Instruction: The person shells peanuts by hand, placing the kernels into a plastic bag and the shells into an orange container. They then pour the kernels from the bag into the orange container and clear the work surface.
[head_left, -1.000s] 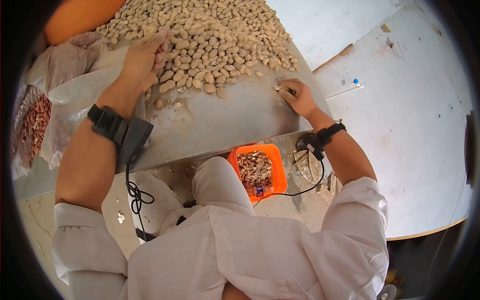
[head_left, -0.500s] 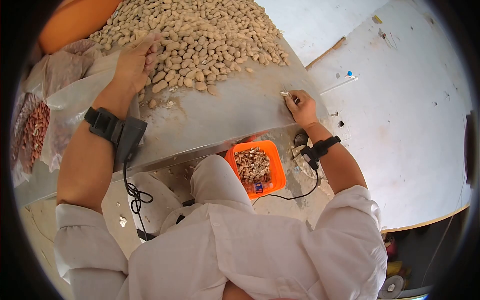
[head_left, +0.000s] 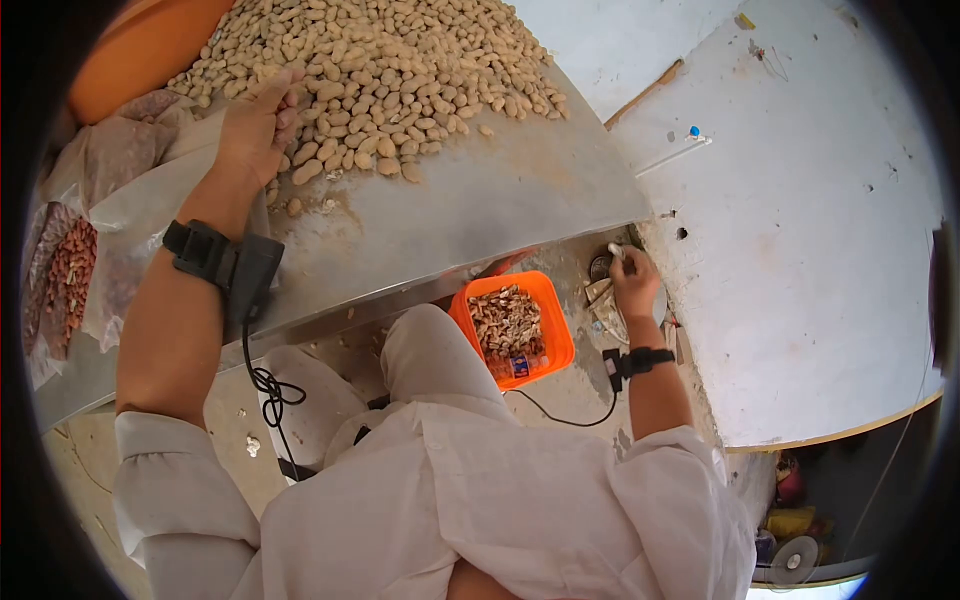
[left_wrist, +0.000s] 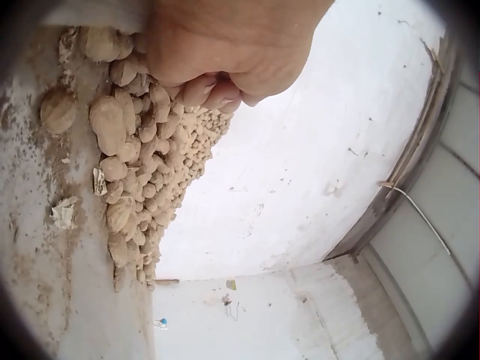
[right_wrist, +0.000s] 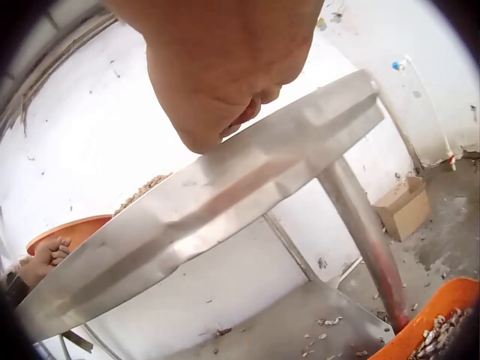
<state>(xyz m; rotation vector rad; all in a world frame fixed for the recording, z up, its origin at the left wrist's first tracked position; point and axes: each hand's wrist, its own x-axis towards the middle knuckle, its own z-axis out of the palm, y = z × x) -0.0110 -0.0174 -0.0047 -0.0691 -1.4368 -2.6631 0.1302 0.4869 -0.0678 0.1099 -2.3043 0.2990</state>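
Unshelled peanuts (head_left: pixel 400 70) lie heaped on the metal table (head_left: pixel 440 215). At the heap's left edge is my left hand (head_left: pixel 255 130), its fingers curled in beside the peanuts; I cannot tell whether something is inside them. In the left wrist view the knuckles hang close over the nearest peanuts (left_wrist: pixel 109 124). Out past the table's front right corner, my right hand (head_left: pixel 637 285) pinches a small pale peanut shell (head_left: pixel 615 249) between thumb and fingers. The right wrist view shows this hand's back, with the fingertips hidden.
Below the table edge stands an orange bin (head_left: pixel 562 320) with broken shells (head_left: pixel 503 318) and a labelled bottle (head_left: pixel 519 366). Red kernels (head_left: pixel 72 272) fill a plastic bag at left, near an orange basin (head_left: pixel 145 50). A cardboard box (right_wrist: pixel 407 206) sits on the floor beyond a table leg.
My right hand has moved from above the tabletop back and out past its front edge, still pinching the pale shell. The left hand stays at the heap while the head view shifts slightly.
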